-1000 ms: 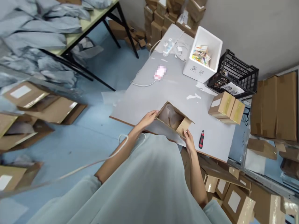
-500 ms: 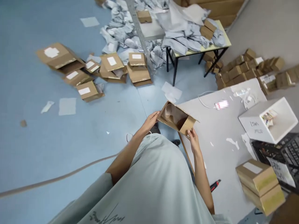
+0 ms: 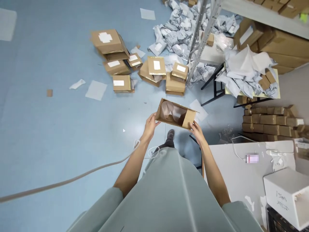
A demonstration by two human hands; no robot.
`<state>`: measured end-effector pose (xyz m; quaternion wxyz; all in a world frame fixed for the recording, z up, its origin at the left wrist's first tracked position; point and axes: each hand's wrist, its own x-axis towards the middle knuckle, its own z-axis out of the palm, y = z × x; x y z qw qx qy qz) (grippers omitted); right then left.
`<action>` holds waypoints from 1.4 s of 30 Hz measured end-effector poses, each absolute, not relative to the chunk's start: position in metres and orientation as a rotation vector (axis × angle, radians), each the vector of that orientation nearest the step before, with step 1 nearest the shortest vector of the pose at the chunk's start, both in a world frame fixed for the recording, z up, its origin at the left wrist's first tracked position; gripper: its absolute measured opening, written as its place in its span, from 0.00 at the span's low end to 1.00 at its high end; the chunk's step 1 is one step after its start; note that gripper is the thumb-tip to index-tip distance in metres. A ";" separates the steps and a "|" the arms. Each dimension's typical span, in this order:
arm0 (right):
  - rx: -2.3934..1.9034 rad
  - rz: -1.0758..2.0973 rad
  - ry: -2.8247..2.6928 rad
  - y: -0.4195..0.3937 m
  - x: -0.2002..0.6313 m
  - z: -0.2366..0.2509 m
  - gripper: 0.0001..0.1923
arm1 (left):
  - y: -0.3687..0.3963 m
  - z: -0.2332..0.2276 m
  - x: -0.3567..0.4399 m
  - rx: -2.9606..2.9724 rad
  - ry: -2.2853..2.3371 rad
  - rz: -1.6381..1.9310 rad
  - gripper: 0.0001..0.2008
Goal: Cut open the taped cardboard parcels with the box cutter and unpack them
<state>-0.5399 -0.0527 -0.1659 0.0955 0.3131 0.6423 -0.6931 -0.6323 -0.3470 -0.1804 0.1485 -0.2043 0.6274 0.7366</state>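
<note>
Hands are carrying an open cardboard box [image 3: 175, 113] at the middle of the frame, out over the blue floor [image 3: 48, 135] and well clear of the white desk [image 3: 231, 174] at the lower right. The left hand [image 3: 150, 123] is closing its grip on the box's left end, fingers curling round the edge, while the right hand [image 3: 196, 131] is pinching the lower right corner beside the raised flap. Gripping at both ends like this is keeping the long box level with its mouth facing up, so the crumpled packing paper [image 3: 170, 111] inside is staying put. Above it in the frame, labelled cardboard boxes [image 3: 154, 69] are lying scattered on the floor near a heap of grey mailer bags [image 3: 178, 35]. A white foam box [image 3: 287, 196] is sitting on the desk at the lower right corner, and stacked cartons [image 3: 270, 124] are lining the wall at the right.
</note>
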 end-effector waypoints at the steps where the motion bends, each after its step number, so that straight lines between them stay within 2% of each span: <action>1: 0.886 -2.041 1.897 -0.062 -0.564 -0.168 0.44 | -0.359 -0.184 -0.646 -0.620 1.826 2.134 0.20; 6: 0.727 -1.977 1.874 -0.106 -0.654 -0.167 0.39 | -0.404 -0.190 -0.699 -0.809 1.844 2.215 0.17; 10: 0.703 -1.957 1.878 -0.119 -0.682 -0.162 0.39 | -0.421 -0.187 -0.717 -0.839 1.839 2.244 0.16; 16: 0.771 -1.960 1.891 -0.103 -0.692 -0.162 0.36 | -0.404 -0.184 -0.738 -0.850 1.775 2.217 0.17; 21: 0.886 -2.040 1.875 -0.076 -0.731 -0.166 0.34 | -0.370 -0.180 -0.787 -0.779 1.777 2.198 0.18; 34: 0.892 -1.910 1.999 0.006 -0.935 -0.173 0.28 | -0.317 -0.202 -1.015 -0.486 1.831 2.044 0.24; 42: 1.057 -1.732 2.057 0.026 -1.090 -0.214 0.23 | -0.308 -0.266 -1.186 -0.195 1.878 1.833 0.24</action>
